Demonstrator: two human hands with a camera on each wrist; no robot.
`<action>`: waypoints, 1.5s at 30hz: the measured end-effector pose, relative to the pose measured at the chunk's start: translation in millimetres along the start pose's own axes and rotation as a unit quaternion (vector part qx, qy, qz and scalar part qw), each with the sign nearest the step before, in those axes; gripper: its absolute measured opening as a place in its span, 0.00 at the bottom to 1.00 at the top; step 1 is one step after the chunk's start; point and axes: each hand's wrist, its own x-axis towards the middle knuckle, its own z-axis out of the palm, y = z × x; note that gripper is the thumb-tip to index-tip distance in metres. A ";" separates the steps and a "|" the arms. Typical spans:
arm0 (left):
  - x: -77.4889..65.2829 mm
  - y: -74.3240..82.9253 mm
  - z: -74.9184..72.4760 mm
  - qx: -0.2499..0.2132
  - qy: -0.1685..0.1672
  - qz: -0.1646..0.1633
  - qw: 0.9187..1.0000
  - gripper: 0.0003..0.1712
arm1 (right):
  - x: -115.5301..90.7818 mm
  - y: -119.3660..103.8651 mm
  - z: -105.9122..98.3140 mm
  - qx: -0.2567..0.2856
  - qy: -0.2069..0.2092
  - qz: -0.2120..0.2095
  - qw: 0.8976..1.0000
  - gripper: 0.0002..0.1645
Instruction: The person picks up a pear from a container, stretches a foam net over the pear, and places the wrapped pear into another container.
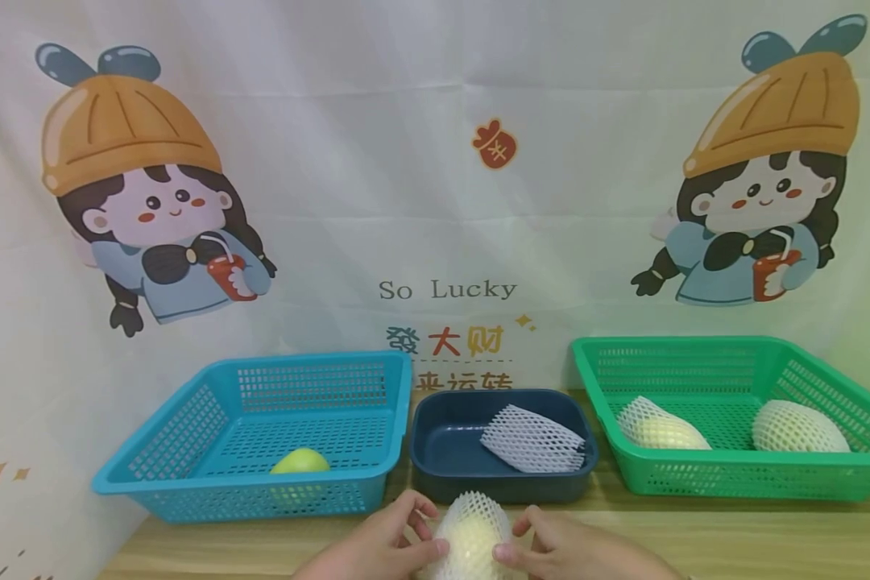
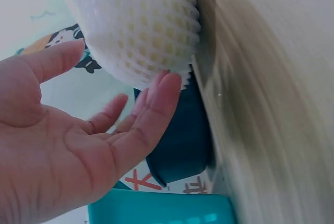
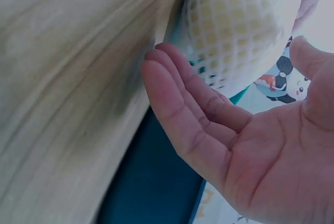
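A pale yellow fruit in a white foam net [image 1: 471, 536] is at the table's front, between both hands. The net rises past the fruit to a narrow top. My left hand [image 1: 391, 540] is at its left side, the thumb tip against the net in the head view. On the right side, my right hand [image 1: 561, 544] has its thumb at the net too. Both wrist views show loosely bent fingers beside the netted fruit [image 2: 141, 25], not wrapped round it. An empty foam net [image 1: 532, 439] lies in the dark blue tray [image 1: 435, 483] just behind.
A blue basket [image 1: 261, 493] at the left holds a green fruit [image 1: 300, 461]. The green basket [image 1: 754, 475] at the right holds two netted fruits, one at the left [image 1: 663, 427] and one at the right [image 1: 797, 427]. A printed cloth [image 1: 435, 177] hangs behind the wooden table [image 1: 696, 532].
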 end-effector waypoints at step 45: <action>3.3 6.1 10.6 -0.127 -0.018 0.032 0.991 0.30 | 4.5 -10.1 1.1 0.092 -0.001 0.004 0.996 0.36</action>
